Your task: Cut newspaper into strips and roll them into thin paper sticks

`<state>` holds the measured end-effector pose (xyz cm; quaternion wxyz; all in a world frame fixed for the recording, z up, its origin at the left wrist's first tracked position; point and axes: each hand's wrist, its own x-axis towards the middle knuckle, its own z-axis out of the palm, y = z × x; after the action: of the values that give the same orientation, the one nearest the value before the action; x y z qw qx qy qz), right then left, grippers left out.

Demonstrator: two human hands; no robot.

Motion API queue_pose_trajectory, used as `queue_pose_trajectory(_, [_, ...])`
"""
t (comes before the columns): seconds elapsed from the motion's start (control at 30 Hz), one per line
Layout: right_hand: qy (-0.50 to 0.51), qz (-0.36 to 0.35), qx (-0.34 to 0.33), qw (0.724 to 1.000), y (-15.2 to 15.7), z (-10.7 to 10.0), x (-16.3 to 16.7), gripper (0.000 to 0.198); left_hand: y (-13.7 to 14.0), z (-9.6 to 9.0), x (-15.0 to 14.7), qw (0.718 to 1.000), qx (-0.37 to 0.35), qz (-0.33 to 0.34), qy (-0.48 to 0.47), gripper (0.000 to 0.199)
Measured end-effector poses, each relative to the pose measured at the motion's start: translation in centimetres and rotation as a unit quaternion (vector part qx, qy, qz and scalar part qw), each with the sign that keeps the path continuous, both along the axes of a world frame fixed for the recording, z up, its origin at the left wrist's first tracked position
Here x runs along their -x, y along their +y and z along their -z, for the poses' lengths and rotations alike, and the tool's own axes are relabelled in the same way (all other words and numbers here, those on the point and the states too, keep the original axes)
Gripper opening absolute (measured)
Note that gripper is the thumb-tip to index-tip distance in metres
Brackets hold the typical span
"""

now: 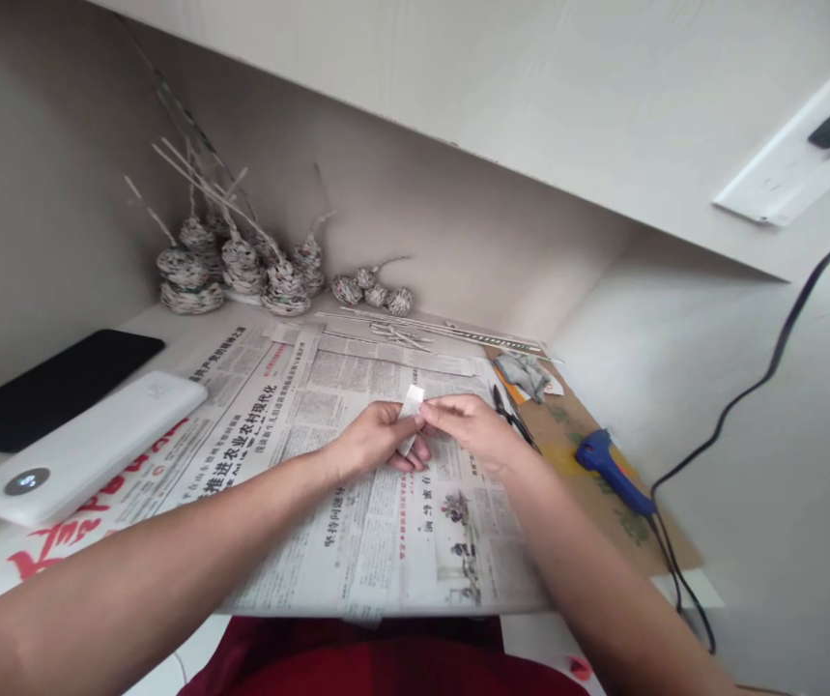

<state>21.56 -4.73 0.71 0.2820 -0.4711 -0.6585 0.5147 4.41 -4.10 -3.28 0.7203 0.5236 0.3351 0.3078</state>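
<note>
Over the newspaper, a small pale strip sits between two sets of fingertips.
From the head view, the left hand pinches the strip between thumb and fingers, and the right hand pinches its right edge. Being thin and probably paper, it could crease or tear if the hands pulled unevenly, or slip if either pinch loosened. To the right, the black cord of the blue-handled tool could snag the person's right forearm if it swung wide, dragging the tool off the cardboard.
</note>
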Motion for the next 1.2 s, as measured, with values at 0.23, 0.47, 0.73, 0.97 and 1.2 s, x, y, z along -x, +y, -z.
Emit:
queue_pose_trajectory(0.23, [0.121,0.066,0.009,0.99,-0.8,0.8,1.5,0.03,-0.2,0.3,-0.1,1.0,-0.013,0.011,0.018,0.04])
queue_pose_trajectory(0.47, [0.146,0.05,0.019,0.988,-0.9,1.4,1.3,0.031,-0.3,0.4,-0.2,0.999,-0.002,0.014,0.036,0.037])
queue_pose_trajectory(0.73, [0.143,0.075,0.013,0.987,-0.7,1.7,1.0,0.033,-0.6,0.2,-0.3,0.999,-0.01,0.015,0.042,0.034])
queue_pose_trajectory(0.97, [0.161,0.119,0.006,0.98,-0.4,2.6,0.8,0.032,-0.7,0.0,-0.4,0.999,-0.003,0.005,0.045,0.039])
queue_pose_trajectory(1.2, [0.21,0.138,0.04,0.967,-0.7,2.4,1.3,0.026,-0.9,-0.1,-0.4,0.999,0.001,0.014,0.036,0.043])
